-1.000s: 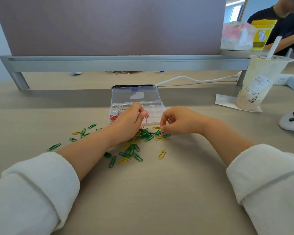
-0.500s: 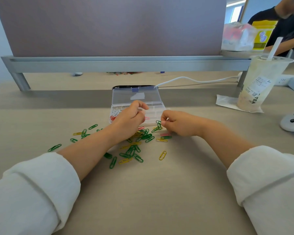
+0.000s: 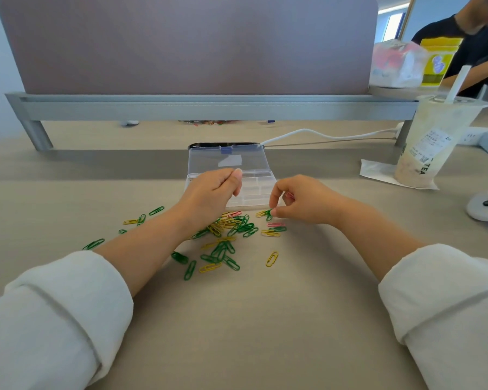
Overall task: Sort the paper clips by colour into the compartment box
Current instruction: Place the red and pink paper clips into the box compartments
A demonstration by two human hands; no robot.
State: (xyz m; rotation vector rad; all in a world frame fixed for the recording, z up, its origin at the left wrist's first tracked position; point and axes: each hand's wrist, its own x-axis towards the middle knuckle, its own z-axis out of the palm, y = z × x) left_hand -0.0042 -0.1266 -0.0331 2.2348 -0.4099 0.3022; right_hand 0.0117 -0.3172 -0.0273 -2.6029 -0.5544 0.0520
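Your left hand has risen over the clear compartment box, fingers pressed together, while your right hand now pinches a green paper clip just below its fingertips.

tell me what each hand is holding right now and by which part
The right hand pinches a green paper clip by one end at the fingertips, with a pink clip tucked inside. The left hand, over the compartment box: cannot tell.

Paper clips green, yellow, pink; compartment box clear, blue latch; sleeves white.
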